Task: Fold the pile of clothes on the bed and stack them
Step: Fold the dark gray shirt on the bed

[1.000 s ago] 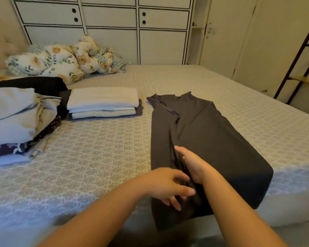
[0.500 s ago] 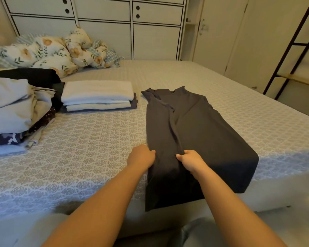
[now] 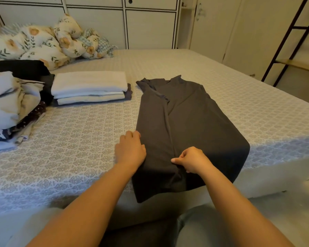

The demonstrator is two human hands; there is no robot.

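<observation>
Item: dark grey garment (image 3: 185, 122), lengthwise fold under way on bed (image 3: 78, 148).
I read left hand (image 3: 129, 150) curled at its edge, right hand (image 3: 191, 160) pinching the centre crease; next, fold hem upward.

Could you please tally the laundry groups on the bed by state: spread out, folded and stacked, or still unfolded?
Spread out: 1, the dark garment under both hands
Folded stack: 1, the folded stack
Unfolded pile: 1, the unfolded pile
Total: 3
</observation>
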